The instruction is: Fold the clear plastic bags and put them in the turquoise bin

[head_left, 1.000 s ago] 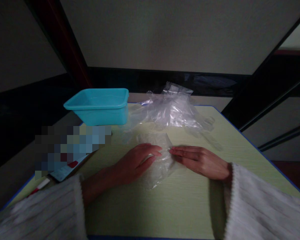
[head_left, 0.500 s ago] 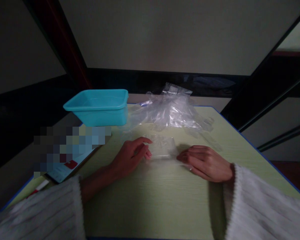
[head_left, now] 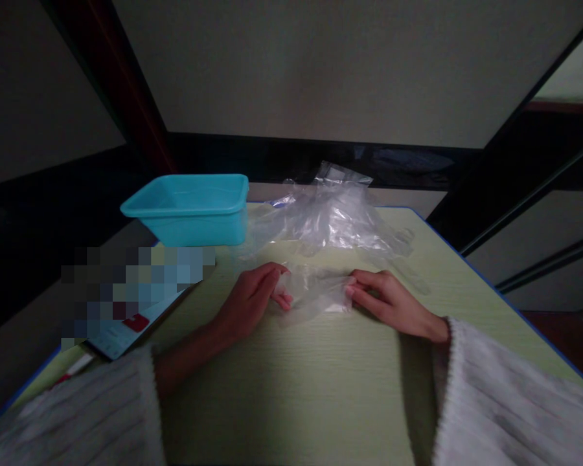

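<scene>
A piece of thin clear plastic (head_left: 315, 292), folded over and wrinkled, is held between my two hands just above the table or touching it. I cannot tell whether it is a bag or a disposable glove. At its left end the thumb and fingers of my left hand (head_left: 252, 299) are closed on the film. My right hand (head_left: 391, 299) pinches the right end between thumb and forefinger. Beyond my hands lies a loose heap of clear plastic pieces (head_left: 337, 217), some with narrow, finger-like ends.
A turquoise plastic basin (head_left: 194, 226) stands at the back left of the pale yellow table (head_left: 291, 401), which has a blue edge. Left of my left arm lies a phone (head_left: 126, 333), partly blurred out, with a red-and-white stick-like item (head_left: 80, 364) beside it.
My right hand has moved up and slightly left, lifting the right end of the plastic. My left fingers have closed on the left end. The film, flat before, is now bunched and folded.
</scene>
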Tool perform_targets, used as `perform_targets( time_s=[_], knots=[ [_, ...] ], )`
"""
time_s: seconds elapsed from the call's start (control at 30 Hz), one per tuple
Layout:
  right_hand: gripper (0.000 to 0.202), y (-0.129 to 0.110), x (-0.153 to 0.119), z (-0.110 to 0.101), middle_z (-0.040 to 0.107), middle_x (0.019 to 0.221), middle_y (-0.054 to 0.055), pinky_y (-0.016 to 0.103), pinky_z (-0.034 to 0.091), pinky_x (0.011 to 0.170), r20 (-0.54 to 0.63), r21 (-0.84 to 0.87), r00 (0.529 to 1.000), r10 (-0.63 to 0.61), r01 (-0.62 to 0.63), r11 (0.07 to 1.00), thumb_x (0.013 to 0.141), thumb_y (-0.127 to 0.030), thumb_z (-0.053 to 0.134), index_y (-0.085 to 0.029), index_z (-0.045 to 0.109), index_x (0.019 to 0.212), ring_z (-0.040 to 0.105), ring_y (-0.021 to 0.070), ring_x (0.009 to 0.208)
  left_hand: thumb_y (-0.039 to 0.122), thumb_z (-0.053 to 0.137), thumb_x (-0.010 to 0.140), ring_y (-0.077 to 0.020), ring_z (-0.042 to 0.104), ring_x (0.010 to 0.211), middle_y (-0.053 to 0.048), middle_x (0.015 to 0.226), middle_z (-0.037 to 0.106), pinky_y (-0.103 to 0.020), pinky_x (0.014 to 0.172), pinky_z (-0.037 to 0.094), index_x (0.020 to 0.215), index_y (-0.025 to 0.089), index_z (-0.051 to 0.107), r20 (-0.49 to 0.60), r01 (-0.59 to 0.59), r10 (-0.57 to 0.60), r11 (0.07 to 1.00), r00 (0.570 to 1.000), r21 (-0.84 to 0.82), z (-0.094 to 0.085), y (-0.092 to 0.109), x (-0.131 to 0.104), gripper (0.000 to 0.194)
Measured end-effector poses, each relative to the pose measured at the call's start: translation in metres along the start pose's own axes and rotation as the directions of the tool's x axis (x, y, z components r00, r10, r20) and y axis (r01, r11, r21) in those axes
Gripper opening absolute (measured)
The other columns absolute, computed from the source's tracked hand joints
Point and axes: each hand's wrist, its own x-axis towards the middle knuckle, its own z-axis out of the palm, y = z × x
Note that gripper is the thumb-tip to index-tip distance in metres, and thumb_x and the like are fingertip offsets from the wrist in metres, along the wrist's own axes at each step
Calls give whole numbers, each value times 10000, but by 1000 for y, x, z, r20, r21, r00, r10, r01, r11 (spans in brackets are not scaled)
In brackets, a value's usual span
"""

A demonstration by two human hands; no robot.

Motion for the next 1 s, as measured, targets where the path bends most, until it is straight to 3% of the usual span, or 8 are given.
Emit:
perform_targets(
  time_s=[0.13,0.23,0.43,0.83,1.0],
  knots=[
    [391,3,10,6,484,531,-18,209,356,440,2,232,970,242,-236,944,809,-517,455,-187,462,600,448,97,471,352,368,819,-166,644,533,-5,580,650,-263,566,482,882,141,543,-64,39,-39,999,997,2,0,2,1,281],
    [402,6,14,10,454,477,-34,212,341,408,-28,260,949,315,-297,919,774,-544,463,-200,433,568,435,95,421,352,392,793,-149,618,483,7,586,627,-245,501,462,864,153,519,-103,76,-79,997,992,-27,-1,3,3,246],
    [307,8,17,15,486,443,-25,221,342,398,-124,219,917,379,-348,912,761,-443,472,-198,465,577,444,101,388,299,441,744,-133,603,460,17,635,624,-239,487,450,908,162,477,-138,118,-120,993,983,-22,-4,0,6,216],
    [68,7,18,19,538,426,-27,219,341,396,-243,114,875,418,-402,909,727,-211,449,-183,510,727,468,113,353,204,567,637,-118,572,459,31,687,609,-224,460,437,1012,162,444,-102,161,-153,984,983,72,-8,2,10,396],
    [246,5,18,22,558,470,-43,231,366,451,-325,14,872,367,-384,923,716,-194,463,-162,493,959,511,138,410,106,588,588,-83,503,491,15,767,606,-199,479,410,1077,157,435,-70,115,-104,977,992,178,-9,0,8,515]
  ],
)
